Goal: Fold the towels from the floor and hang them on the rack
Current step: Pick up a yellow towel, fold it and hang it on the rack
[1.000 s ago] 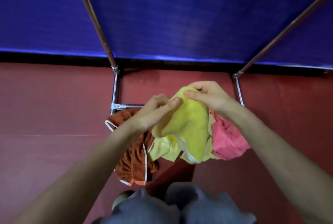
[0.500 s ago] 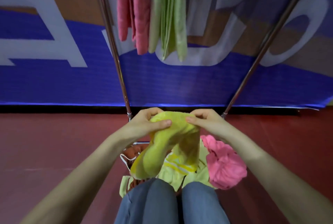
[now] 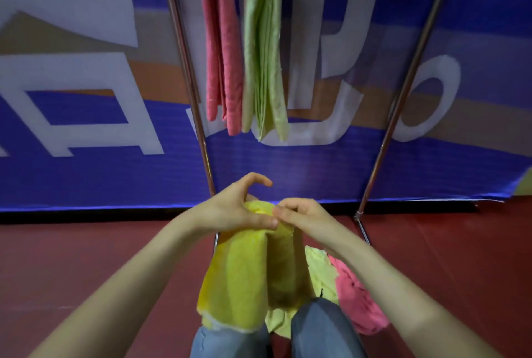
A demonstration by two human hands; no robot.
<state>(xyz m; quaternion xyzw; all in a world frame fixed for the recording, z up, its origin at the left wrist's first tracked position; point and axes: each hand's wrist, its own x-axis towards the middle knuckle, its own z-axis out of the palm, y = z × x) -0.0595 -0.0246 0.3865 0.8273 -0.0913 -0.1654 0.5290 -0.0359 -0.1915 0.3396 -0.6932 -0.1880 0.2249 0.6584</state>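
A yellow towel [image 3: 241, 274] hangs down in front of me, held at its top edge by both hands. My left hand [image 3: 230, 208] grips the top with thumb and palm, its index finger arched free above. My right hand [image 3: 299, 213] pinches the same edge right beside it. On the metal rack [image 3: 190, 75] above hang a folded pink towel [image 3: 221, 46] and a folded pale green towel [image 3: 264, 49]. A crumpled pink towel [image 3: 357, 297] and a pale yellow towel [image 3: 319, 271] lie on the red floor, partly hidden behind the held towel.
The rack's right pole [image 3: 403, 98] slants down to the floor at the right. A blue banner [image 3: 86, 167] with white letters covers the wall behind. My knees in blue jeans [image 3: 322, 331] fill the bottom centre. Red floor [image 3: 72, 265] spreads left and right.
My view has tilted up, bringing the hanging towels closer. Both hands lifted the yellow towel higher and came together at its top edge; the towel now hangs longer and flatter.
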